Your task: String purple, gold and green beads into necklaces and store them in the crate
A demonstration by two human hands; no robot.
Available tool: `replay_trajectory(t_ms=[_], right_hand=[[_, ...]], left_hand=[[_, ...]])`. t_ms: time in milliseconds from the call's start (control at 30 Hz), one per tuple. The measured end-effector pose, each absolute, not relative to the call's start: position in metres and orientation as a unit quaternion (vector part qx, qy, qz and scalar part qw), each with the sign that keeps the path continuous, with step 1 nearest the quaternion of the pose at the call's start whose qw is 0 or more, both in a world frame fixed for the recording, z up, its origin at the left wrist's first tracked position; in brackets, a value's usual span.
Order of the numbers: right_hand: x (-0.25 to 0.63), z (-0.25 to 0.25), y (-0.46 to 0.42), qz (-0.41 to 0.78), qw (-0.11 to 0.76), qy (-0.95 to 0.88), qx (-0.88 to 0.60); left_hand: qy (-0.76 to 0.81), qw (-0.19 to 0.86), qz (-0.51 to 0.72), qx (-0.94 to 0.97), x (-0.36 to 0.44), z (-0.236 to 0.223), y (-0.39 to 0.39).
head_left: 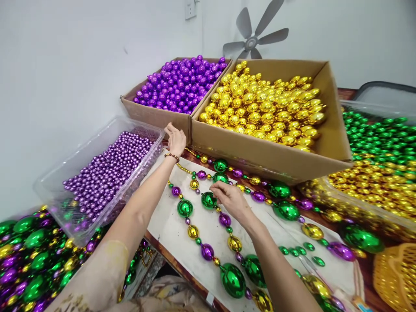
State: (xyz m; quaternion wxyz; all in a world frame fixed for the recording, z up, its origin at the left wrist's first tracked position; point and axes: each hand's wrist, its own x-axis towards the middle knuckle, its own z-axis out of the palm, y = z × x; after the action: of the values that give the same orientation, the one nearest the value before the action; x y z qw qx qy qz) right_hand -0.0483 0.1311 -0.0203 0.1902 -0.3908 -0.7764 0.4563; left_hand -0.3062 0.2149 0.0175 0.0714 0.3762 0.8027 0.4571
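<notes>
My left hand [176, 138] reaches forward to the corner where the clear tub of small purple beads [107, 171] meets the cardboard box of purple balls [182, 84]; its fingers are curled, and what they hold is hidden. My right hand [229, 197] rests on the bead strands [208, 225] laid across the white board, fingers pinched at a strand beside a green ball [208, 199]. The strands run green, purple and gold, from small beads to large balls.
A cardboard box of gold balls [263, 108] stands behind the strands. Green beads [380, 134] and gold beads [367, 184] fill containers at right. A pile of finished strands [32, 255] lies at lower left. A fan [253, 34] sits against the wall.
</notes>
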Motion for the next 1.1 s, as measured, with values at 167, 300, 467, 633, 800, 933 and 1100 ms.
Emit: replay_trajectory(t_ms=[167, 300, 467, 633, 800, 933, 1100], right_hand=[[-0.037, -0.025, 0.123, 0.455, 0.177, -0.784, -0.383], [-0.032, -0.030, 0.120, 0.482, 0.168, -0.770, -0.383], [-0.031, -0.030, 0.116, 0.506, 0.180, -0.756, -0.375], [-0.030, -0.029, 0.113, 0.515, 0.186, -0.750, -0.371], [-0.027, -0.029, 0.111, 0.523, 0.187, -0.741, -0.378], [-0.026, -0.028, 0.108, 0.507, 0.188, -0.753, -0.375], [-0.026, -0.021, 0.104, 0.472, 0.186, -0.781, -0.364]], left_hand=[[0.807, 0.046, 0.455, 0.374, -0.287, 0.018, 0.213], [0.816, 0.102, 0.458, 0.337, -0.291, 0.020, 0.215], [0.839, 0.114, 0.451, 0.281, -0.302, 0.022, 0.223], [0.840, 0.099, 0.438, 0.304, -0.309, 0.016, 0.215], [0.836, 0.110, 0.450, 0.295, -0.319, 0.022, 0.214], [0.800, 0.189, 0.474, 0.315, -0.313, 0.031, 0.194], [0.716, 0.316, 0.510, 0.357, -0.301, 0.051, 0.100]])
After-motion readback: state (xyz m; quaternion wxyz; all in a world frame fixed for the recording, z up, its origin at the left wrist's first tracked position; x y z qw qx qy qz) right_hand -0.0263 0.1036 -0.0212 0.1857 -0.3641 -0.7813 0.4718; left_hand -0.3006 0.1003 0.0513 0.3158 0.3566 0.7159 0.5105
